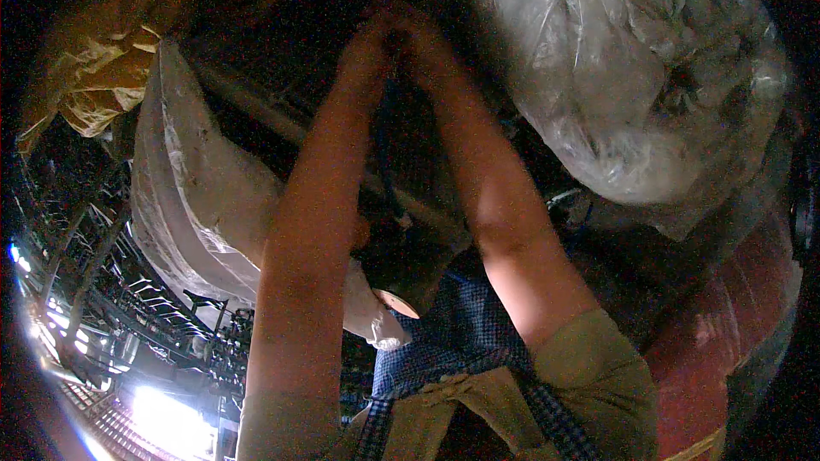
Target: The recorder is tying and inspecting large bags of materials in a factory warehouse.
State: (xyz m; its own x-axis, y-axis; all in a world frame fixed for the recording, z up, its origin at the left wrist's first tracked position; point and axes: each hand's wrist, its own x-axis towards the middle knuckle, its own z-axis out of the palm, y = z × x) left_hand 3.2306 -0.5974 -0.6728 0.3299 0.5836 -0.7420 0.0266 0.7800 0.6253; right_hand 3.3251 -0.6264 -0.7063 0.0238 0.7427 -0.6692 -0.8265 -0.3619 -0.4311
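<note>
Both my arms stretch far forward into deep shadow. My left hand (372, 38) and my right hand (417, 32) come close together there, at the top middle of the head view. Darkness hides the fingers, and whether anything is between them cannot be made out. A dark bluish cord or strap (386, 149) hangs below the hands, between my forearms. To the right of my right arm bulges a large clear plastic bag (589, 77). A whitish plastic sheet or sack (192, 171) lies left of my left forearm.
Yellowish crumpled sheeting (102, 85) is at the upper left. A reddish woven sack or panel (709, 324) stands at the lower right. Metal racks (162, 290) line the left, with a bright opening (171, 423) below them. A pale bar (256, 107) runs slantwise behind my arms.
</note>
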